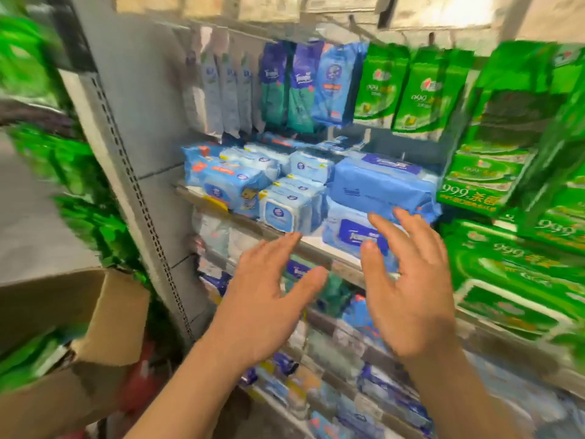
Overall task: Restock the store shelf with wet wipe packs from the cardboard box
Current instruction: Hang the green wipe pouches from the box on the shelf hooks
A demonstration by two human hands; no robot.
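Blue wet wipe packs fill the middle shelf point(319, 247). A large blue pack point(380, 182) lies on top of another blue pack point(351, 232) at the shelf's right. My left hand point(266, 299) and my right hand point(411, 286) are both raised in front of the shelf edge, fingers spread and straight, holding nothing. The right fingertips reach just in front of the lower blue pack; whether they touch it is unclear. An open cardboard box point(95, 315) sits at the lower left, its inside hidden. The picture is blurred by motion.
Smaller light-blue packs point(285, 210) crowd the shelf's left half. Purple, blue and green packs point(376, 87) hang on hooks above. Green packs point(512, 258) stack at the right and more at the left. Lower shelves hold several mixed packs. A grey upright point(139, 191) borders the shelf.
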